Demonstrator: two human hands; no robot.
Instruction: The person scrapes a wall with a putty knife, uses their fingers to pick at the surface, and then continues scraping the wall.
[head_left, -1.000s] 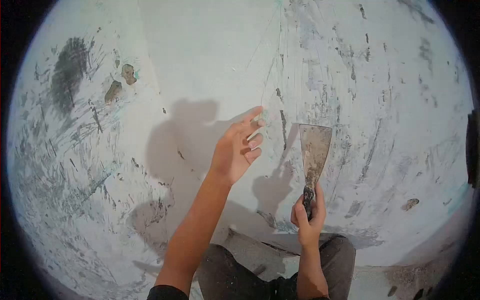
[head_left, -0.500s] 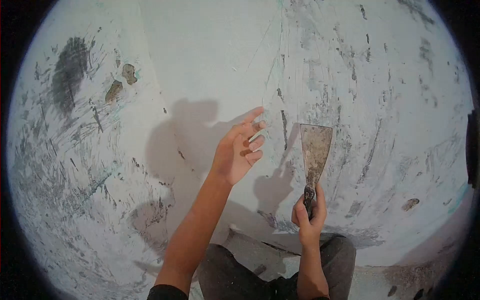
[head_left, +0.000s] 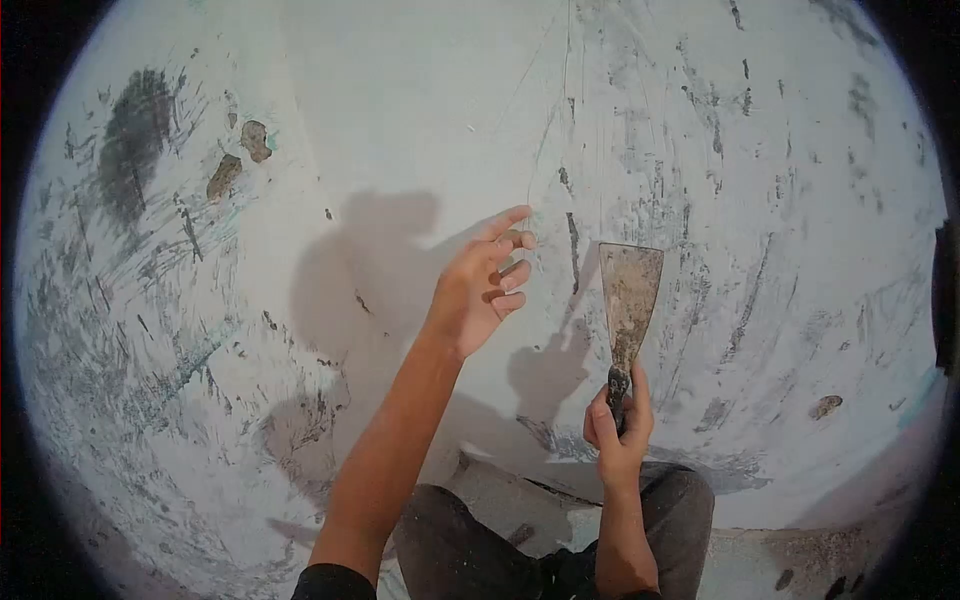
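Note:
My right hand [head_left: 620, 430] is wrapped round the dark handle of a putty knife [head_left: 631, 290]. Its wide, stained metal blade points up, in front of the wall [head_left: 420, 110]. To the left, my left hand [head_left: 478, 285] is raised with nothing in it. The index finger stretches toward the wall's surface, and the other fingers curl loosely apart. Scraped streaks and dark scuffs cover the white wall near both hands. A narrow dark gouge [head_left: 573, 238] runs between my left fingertips and the blade.
Two chipped holes [head_left: 240, 160] show brown material at the wall's upper left, beside a dark smudge [head_left: 137, 145]. Another chip [head_left: 826, 406] lies low on the right. My knees [head_left: 460, 540] are bent close to the wall's foot, above a dirty floor [head_left: 790, 565].
The view has shifted slightly. My left hand has edged a little upward on the wall, while the right keeps its hold on the putty knife in nearly the same place.

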